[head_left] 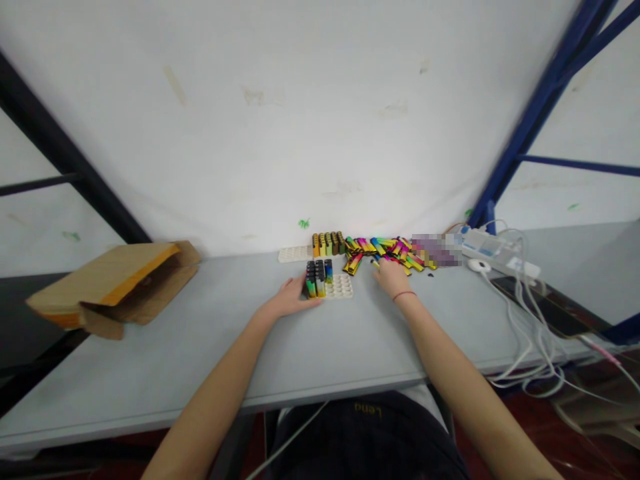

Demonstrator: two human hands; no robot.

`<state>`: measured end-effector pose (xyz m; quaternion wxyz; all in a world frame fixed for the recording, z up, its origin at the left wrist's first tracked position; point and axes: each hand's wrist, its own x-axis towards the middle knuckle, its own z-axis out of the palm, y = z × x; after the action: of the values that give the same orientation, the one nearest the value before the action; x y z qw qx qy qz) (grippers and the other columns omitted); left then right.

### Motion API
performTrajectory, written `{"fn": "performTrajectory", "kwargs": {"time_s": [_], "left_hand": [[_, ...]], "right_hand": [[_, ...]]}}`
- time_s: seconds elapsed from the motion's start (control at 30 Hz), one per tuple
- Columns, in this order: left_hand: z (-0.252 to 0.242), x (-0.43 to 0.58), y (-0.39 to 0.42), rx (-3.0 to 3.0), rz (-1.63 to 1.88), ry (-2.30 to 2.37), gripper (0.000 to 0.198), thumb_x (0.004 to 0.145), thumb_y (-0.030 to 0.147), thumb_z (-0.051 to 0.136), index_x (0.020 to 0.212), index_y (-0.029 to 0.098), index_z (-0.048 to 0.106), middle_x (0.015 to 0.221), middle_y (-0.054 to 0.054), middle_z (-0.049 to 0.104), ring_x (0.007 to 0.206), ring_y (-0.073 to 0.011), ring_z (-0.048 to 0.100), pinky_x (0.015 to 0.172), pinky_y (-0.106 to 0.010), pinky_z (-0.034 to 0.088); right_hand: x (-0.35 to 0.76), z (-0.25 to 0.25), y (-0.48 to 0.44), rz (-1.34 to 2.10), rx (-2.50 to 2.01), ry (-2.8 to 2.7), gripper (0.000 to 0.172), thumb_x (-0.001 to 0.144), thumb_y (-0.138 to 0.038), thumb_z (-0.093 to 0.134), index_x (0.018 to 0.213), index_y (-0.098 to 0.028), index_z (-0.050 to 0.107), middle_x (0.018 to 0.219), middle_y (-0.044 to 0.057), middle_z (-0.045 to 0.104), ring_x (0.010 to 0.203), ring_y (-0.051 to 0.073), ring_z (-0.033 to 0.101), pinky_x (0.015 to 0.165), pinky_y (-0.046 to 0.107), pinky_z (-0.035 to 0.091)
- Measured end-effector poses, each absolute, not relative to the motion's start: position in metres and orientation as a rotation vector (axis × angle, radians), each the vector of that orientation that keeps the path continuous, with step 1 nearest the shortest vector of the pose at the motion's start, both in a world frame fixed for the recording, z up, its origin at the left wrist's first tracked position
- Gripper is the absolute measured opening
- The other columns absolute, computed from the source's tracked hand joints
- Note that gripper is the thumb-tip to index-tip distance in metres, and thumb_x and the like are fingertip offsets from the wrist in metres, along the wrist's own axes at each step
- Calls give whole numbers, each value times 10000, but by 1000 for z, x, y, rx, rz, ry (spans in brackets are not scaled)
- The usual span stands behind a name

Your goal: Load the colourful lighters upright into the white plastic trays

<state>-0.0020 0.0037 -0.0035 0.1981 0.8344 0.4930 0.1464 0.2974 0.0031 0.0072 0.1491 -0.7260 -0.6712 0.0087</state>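
Observation:
My left hand (pixel 293 298) is curled around the left end of a white tray (pixel 344 287) with rows of round holes, its thumb along the front edge. Several lighters (pixel 316 283) with black tops stand upright in the tray's left part, and the holes on its right side show bare. My right hand (pixel 391 277) is at the near edge of a loose pile of colourful lighters (pixel 367 245). Its fingers are closed, and a small yellow-and-black lighter end (pixel 375 264) sticks out beside them; the rest of that lighter is hidden by the hand.
Behind, a second white tray (pixel 294 254) carries upright lighters (pixel 329 244) at its right end. An open cardboard box (pixel 115 280) lies at the left. A power strip (pixel 493 250), tangled white cables (pixel 530 320) and a dark flat device (pixel 543 307) occupy the right side.

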Motion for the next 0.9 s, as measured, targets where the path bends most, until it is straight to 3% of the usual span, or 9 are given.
{"fn": "performTrajectory", "kwargs": {"time_s": [0.1, 0.27, 0.4, 0.53, 0.77, 0.9], "left_hand": [[-3, -2, 4, 2334, 436, 1374, 840, 741, 609, 672, 1427, 171, 467, 1515, -145, 491, 1378, -372, 459, 1182, -520, 288], [-2, -1, 2, 2330, 421, 1380, 865, 744, 629, 658, 1450, 175, 452, 1535, -137, 466, 1398, -383, 435, 1195, -521, 267], [-2, -1, 2, 2323, 419, 1398, 861, 740, 629, 657, 1450, 186, 454, 1536, -138, 464, 1403, -392, 428, 1197, -543, 249], [-3, -1, 3, 2336, 450, 1383, 860, 733, 607, 674, 1444, 174, 457, 1505, -141, 505, 1365, -380, 477, 1177, -520, 300], [-3, -2, 4, 2338, 451, 1359, 818, 744, 597, 677, 1423, 184, 483, 1493, -128, 522, 1370, -361, 476, 1171, -501, 320], [-2, -1, 3, 2325, 451, 1383, 833, 732, 600, 682, 1421, 176, 484, 1506, -142, 503, 1378, -380, 464, 1180, -523, 296]], "right_hand": [[303, 4, 7, 186, -1947, -1907, 179, 860, -161, 528, 924, -120, 690, 946, 170, 728, 888, 258, 667, 749, 303, 454], [300, -2, 10, 504, -1586, -1765, 211, 897, -261, 482, 1006, -147, 621, 913, 64, 691, 821, 192, 616, 738, 284, 467], [292, -1, 7, 777, -1290, -1739, 256, 943, -423, 441, 981, -194, 548, 758, -9, 608, 680, 152, 564, 652, 272, 469], [282, 3, 1, 871, -1142, -1659, 336, 917, -560, 475, 836, -235, 447, 630, -57, 497, 588, 126, 495, 592, 252, 448], [266, 5, -9, 946, -1236, -1519, 643, 916, -762, 262, 553, -237, 345, 475, -50, 320, 449, 106, 339, 471, 254, 314], [263, -1, -7, 912, -1304, -1507, 664, 906, -790, 152, 527, -258, 277, 417, -41, 296, 395, 111, 318, 432, 258, 307]]}}
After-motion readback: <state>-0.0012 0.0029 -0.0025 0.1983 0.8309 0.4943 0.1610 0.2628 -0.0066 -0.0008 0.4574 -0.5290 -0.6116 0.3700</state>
